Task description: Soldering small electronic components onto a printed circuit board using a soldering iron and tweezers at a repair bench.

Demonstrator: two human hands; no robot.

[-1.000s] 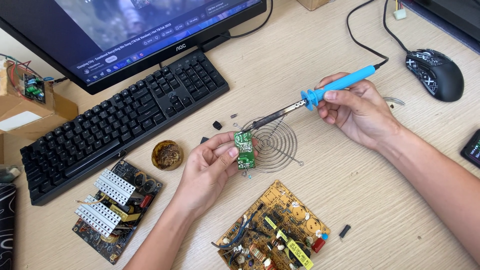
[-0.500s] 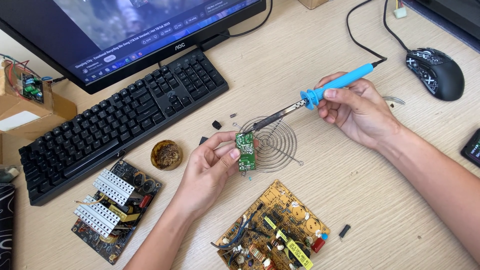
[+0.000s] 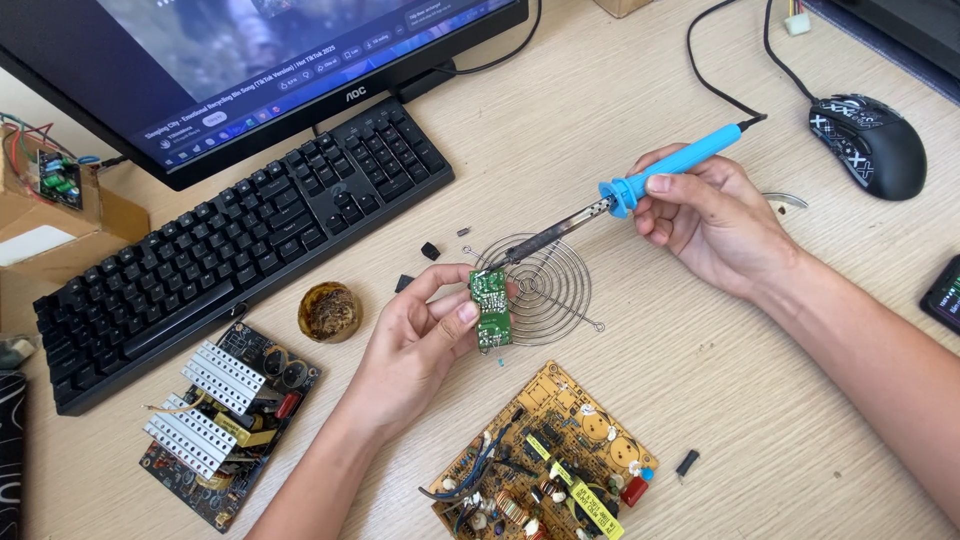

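Green circuit board (image 3: 491, 310), blue soldering iron (image 3: 640, 182)

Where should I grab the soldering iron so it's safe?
Probably by the blue handle, coming from the cord end on the far right, as the right hand does. The handle is thick and plastic; the thin dark metal shaft points down-left to the little green board in the left hand, so keep off that end.

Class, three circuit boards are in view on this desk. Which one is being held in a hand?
The small green board, pinched upright in the left hand. The yellow board and the dark board with white heat sinks lie flat.
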